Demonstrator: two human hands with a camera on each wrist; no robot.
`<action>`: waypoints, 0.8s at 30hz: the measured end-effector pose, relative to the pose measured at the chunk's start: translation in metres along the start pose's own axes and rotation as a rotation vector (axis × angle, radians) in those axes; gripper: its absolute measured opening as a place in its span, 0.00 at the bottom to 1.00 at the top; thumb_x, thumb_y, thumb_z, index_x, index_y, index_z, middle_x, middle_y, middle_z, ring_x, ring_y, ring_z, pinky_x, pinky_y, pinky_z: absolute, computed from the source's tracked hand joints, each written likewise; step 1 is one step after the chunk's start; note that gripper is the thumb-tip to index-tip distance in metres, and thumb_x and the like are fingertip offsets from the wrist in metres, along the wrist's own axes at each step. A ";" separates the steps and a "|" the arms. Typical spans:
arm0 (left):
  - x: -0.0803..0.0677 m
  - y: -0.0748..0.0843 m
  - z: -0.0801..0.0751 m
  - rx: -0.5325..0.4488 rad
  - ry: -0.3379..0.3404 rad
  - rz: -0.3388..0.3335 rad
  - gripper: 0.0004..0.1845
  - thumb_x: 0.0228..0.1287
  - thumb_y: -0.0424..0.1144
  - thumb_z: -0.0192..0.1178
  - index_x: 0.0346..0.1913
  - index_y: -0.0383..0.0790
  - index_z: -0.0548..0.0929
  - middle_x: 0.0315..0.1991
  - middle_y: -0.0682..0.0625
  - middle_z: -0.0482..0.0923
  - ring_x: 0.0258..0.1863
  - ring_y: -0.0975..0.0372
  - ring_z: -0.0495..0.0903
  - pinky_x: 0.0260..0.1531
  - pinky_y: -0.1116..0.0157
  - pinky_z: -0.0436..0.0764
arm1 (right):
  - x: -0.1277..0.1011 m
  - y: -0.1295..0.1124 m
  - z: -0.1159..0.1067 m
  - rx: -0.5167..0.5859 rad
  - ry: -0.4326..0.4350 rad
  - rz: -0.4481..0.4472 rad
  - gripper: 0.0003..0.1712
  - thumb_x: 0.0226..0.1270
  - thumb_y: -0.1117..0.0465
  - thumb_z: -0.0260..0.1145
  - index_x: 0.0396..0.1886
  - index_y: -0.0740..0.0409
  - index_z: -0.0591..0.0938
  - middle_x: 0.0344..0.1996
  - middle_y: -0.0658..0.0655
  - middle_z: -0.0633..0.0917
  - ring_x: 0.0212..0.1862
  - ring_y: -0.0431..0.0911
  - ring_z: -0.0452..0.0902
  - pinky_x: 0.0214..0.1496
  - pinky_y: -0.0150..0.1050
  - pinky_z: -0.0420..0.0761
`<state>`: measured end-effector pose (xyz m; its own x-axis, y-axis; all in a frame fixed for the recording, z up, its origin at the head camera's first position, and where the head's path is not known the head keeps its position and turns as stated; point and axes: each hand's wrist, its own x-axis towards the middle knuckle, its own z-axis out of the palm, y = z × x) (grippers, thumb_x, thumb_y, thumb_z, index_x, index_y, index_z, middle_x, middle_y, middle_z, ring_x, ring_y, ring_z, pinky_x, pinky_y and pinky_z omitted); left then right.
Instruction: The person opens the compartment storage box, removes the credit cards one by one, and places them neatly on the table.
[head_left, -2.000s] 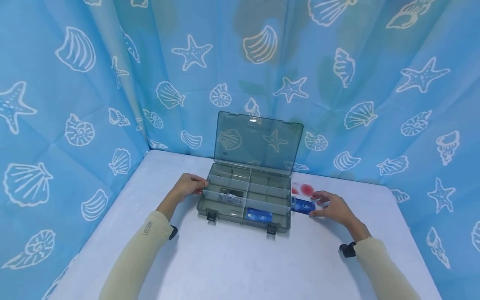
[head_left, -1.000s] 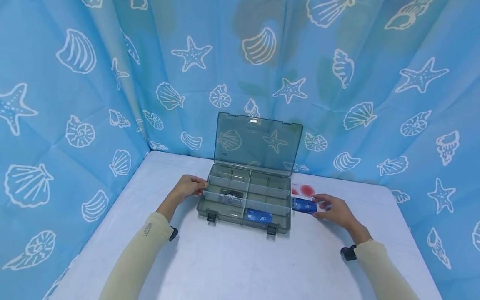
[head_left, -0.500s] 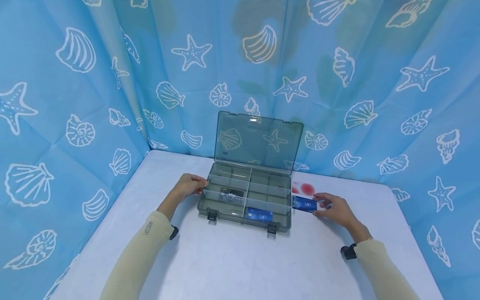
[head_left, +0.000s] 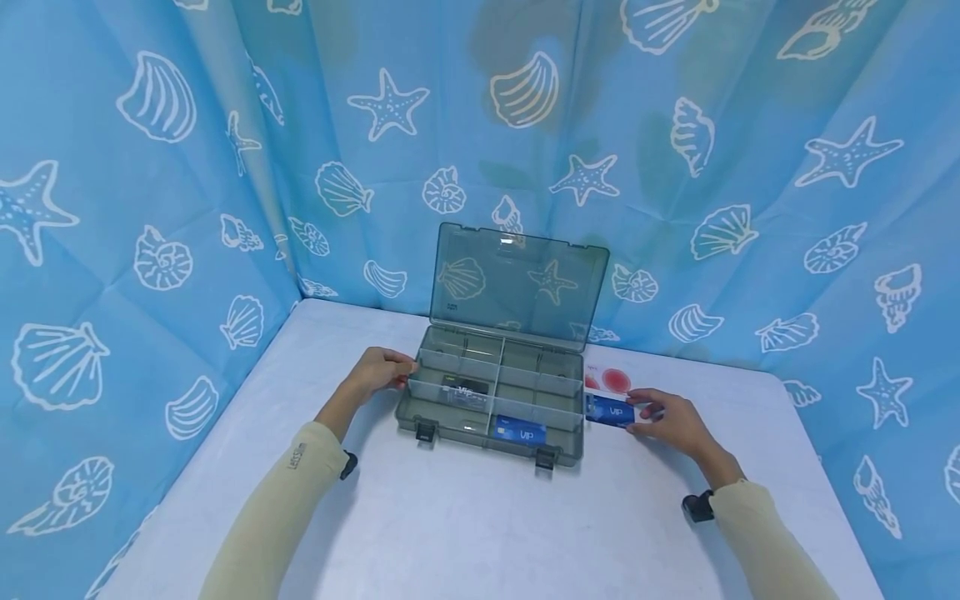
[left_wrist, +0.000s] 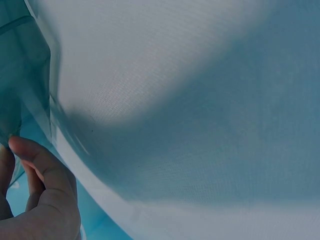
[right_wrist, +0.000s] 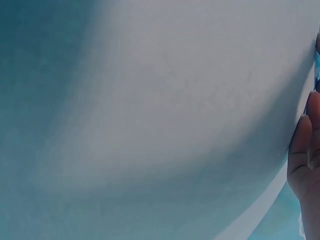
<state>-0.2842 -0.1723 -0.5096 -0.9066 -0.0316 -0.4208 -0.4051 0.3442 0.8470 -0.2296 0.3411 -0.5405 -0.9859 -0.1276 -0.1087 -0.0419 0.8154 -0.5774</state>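
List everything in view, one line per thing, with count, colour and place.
box: one, smoky grey see-through, mid table, compartments inside.
lid: one, same grey, open and standing up at the box's far edge.
latches: two, dark, on the box's near wall.
blue cards: two, marked VIP; one in the near right compartment, one outside the box's right wall.
dark card: one, in a left compartment.
white card: one, with a red spot, on the table right of the box.
table: one, white.
curtain: blue with white shells and starfish, behind and at the sides.
sleeves: two, beige.
left hand: grips the box's left wall.
right hand: pinches the outer blue card.
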 end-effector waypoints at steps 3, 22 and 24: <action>0.000 -0.001 0.000 0.002 0.004 0.000 0.16 0.66 0.41 0.64 0.51 0.36 0.81 0.44 0.43 0.79 0.39 0.56 0.79 0.39 0.65 0.82 | -0.001 0.000 -0.001 0.004 -0.001 -0.005 0.35 0.54 0.53 0.77 0.63 0.53 0.77 0.53 0.61 0.82 0.47 0.54 0.77 0.50 0.52 0.81; 0.003 -0.004 0.001 -0.005 -0.001 0.014 0.16 0.65 0.41 0.65 0.51 0.35 0.81 0.44 0.42 0.79 0.38 0.56 0.80 0.37 0.66 0.82 | -0.001 0.002 -0.001 0.026 -0.001 0.013 0.36 0.54 0.53 0.77 0.63 0.53 0.77 0.53 0.61 0.82 0.47 0.54 0.76 0.50 0.52 0.81; 0.003 -0.004 0.000 -0.003 -0.002 0.019 0.16 0.65 0.41 0.65 0.52 0.35 0.81 0.44 0.42 0.79 0.38 0.56 0.79 0.37 0.66 0.82 | -0.001 0.002 -0.001 0.029 -0.002 0.014 0.36 0.54 0.53 0.77 0.63 0.53 0.77 0.53 0.62 0.82 0.47 0.54 0.76 0.51 0.52 0.81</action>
<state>-0.2854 -0.1736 -0.5146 -0.9140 -0.0229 -0.4051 -0.3879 0.3416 0.8560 -0.2292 0.3433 -0.5410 -0.9859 -0.1179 -0.1187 -0.0235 0.8002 -0.5993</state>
